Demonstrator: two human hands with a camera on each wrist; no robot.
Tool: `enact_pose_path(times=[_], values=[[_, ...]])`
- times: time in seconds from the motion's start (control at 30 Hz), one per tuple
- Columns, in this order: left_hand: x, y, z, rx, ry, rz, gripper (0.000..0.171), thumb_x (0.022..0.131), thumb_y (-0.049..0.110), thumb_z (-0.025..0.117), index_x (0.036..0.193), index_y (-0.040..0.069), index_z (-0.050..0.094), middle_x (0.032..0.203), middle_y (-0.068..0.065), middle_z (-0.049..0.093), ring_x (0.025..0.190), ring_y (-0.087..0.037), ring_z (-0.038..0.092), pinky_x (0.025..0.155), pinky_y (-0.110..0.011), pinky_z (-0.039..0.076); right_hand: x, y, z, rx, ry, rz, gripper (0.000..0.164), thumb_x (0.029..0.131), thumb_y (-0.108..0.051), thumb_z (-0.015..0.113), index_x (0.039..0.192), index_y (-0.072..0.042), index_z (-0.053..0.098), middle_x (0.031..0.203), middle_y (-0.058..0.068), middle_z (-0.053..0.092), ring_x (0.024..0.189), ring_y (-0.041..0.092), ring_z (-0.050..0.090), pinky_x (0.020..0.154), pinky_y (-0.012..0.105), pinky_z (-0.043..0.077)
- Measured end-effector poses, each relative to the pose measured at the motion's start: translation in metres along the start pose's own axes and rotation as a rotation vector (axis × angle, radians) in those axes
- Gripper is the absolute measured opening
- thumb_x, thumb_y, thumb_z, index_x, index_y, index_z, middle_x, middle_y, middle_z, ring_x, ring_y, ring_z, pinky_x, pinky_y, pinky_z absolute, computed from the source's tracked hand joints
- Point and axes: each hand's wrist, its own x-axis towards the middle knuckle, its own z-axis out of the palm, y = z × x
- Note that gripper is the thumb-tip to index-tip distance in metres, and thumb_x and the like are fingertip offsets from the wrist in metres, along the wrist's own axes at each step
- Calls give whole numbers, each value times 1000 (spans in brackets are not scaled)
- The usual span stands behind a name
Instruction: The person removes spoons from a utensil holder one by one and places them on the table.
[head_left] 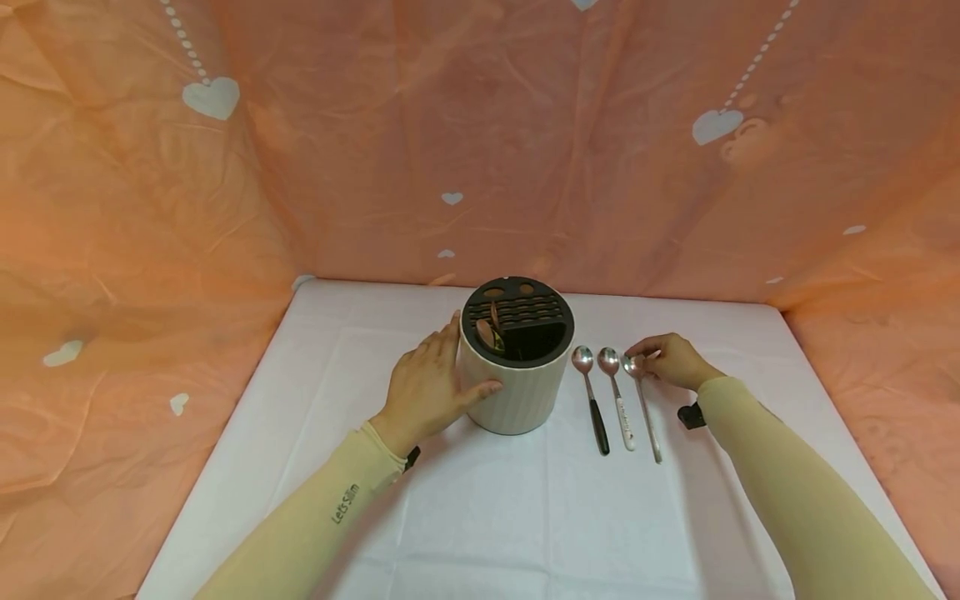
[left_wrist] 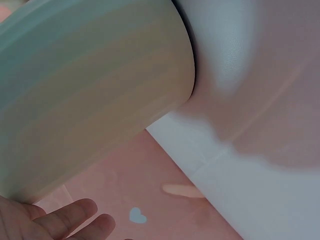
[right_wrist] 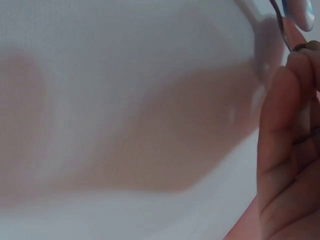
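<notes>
A light ribbed utensil holder with a black slotted top stands near the back of the table. My left hand rests against its left side, the fingers extended along the wall and the thumb across the front. In the left wrist view the holder wall fills the upper left, with fingertips below. My right hand pinches the rightmost spoon at its bowl. In the right wrist view the curled fingers partly hide that spoon.
Left of the pinched spoon lie a spoon with a patterned white handle and one with a black handle. Coppery utensil ends show in the holder's top. An orange cloth hangs behind the white-covered table.
</notes>
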Motion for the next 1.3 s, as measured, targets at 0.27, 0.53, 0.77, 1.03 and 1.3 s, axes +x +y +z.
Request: enact_pose_path(times=[0.27, 0.53, 0.77, 1.03, 1.3], values=[[0, 2, -1, -12, 10, 14, 116, 82, 84, 48, 159, 3, 16, 143, -21, 51, 125, -36, 54, 96, -49, 47, -3, 1, 0, -17, -9, 16, 25, 91, 3, 58, 111, 3, 72, 94, 12, 68, 69, 19, 57, 60, 28, 48], [0, 3, -1, -10, 0, 3, 116, 82, 84, 47, 159, 3, 16, 142, -22, 51, 127, -37, 52, 97, -50, 46, -4, -3, 2, -56, 13, 11, 27, 89, 6, 56, 109, 2, 73, 91, 11, 69, 70, 17, 56, 60, 27, 45], [-1, 3, -2, -6, 1, 1, 116, 82, 84, 47, 159, 3, 16, 143, -22, 51, 127, -37, 52, 97, -50, 46, -3, 4, 3, -128, 28, -18, 25, 90, 3, 57, 106, -2, 76, 109, 17, 71, 95, 29, 63, 79, 37, 48], [-1, 3, -3, 9, -23, -14, 117, 82, 86, 44, 160, 4, 14, 147, -20, 47, 129, -37, 50, 98, -50, 45, -5, 5, 5, -203, 76, -80, 34, 87, 7, 50, 98, -7, 79, 113, 23, 66, 109, 42, 59, 91, 52, 43], [-1, 1, -3, -8, -29, -17, 117, 82, 87, 42, 160, 4, 13, 148, -19, 47, 130, -37, 50, 100, -50, 44, -14, -4, -5, -216, 85, -74, 23, 90, 4, 59, 103, -4, 76, 119, 25, 63, 111, 42, 57, 92, 56, 44]])
